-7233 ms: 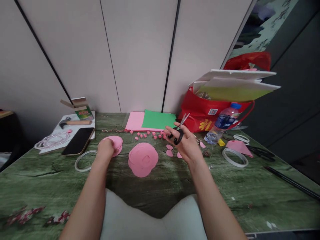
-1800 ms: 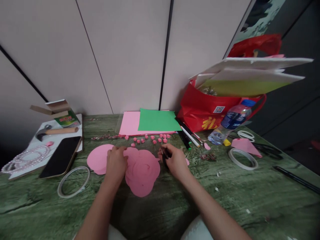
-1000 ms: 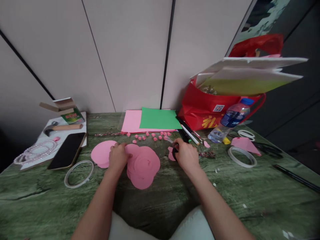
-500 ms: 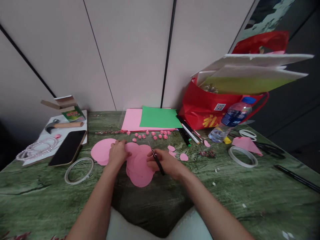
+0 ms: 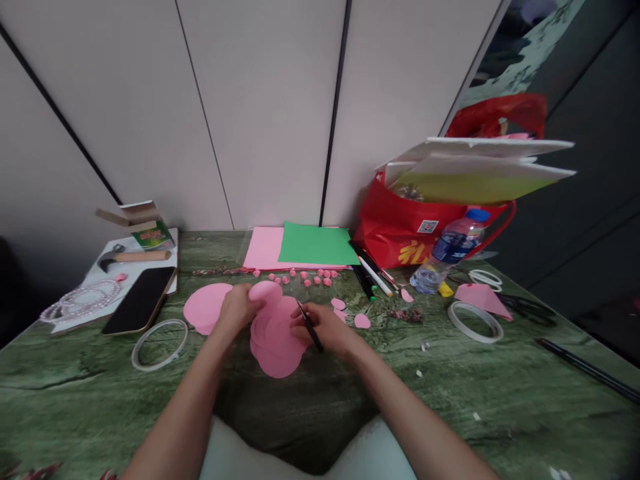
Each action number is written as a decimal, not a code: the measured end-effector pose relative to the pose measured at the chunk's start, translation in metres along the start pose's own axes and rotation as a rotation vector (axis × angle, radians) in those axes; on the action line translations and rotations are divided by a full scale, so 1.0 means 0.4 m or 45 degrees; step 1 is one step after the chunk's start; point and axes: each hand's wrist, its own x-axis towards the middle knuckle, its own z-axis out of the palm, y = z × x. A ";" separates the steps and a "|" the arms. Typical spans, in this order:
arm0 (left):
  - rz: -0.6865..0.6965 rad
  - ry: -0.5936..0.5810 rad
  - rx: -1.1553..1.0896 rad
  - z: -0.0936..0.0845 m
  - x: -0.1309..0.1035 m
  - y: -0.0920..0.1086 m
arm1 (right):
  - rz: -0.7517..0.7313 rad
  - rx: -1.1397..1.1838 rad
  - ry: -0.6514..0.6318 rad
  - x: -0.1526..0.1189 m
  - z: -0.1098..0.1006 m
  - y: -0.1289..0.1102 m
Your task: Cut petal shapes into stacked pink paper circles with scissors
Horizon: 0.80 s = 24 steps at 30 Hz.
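Observation:
My left hand pinches the edge of a pink paper circle, which is raised and tilted. Under it, several overlapping pink paper circles lie piled on the table. My right hand grips a slim black-handled tool with a thin metal tip; its exact kind is unclear. That hand's fingers also rest at the right side of the pile. More pink circles lie just left of my left hand, partly covered by it. Small pink balls sit in loose rows beyond my hands.
Green paper lies over pink sheets at the back. Left are a phone, a hammer, a bead string and a tape roll. Right are pens, a bottle, a red bag and another tape roll.
My left hand has lifted the pink paper circle off the pile and tilted it up. My right hand keeps the black tool nearly in place. The view has shifted slightly.

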 end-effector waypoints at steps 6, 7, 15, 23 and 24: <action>0.236 0.089 -0.566 -0.089 -0.020 0.038 | -0.131 -0.038 0.036 0.003 -0.007 -0.006; 0.207 0.117 -0.720 -0.086 -0.027 0.041 | -0.162 -0.052 0.055 0.005 -0.008 -0.007; -0.149 -0.047 -1.947 0.017 -0.107 0.108 | -0.173 0.249 0.314 -0.002 -0.006 -0.023; -0.253 -0.054 -2.044 0.021 -0.114 0.117 | -0.350 0.329 0.432 -0.025 0.006 -0.053; -0.239 -0.074 -2.013 0.024 -0.116 0.118 | -0.350 0.340 0.455 -0.027 0.006 -0.057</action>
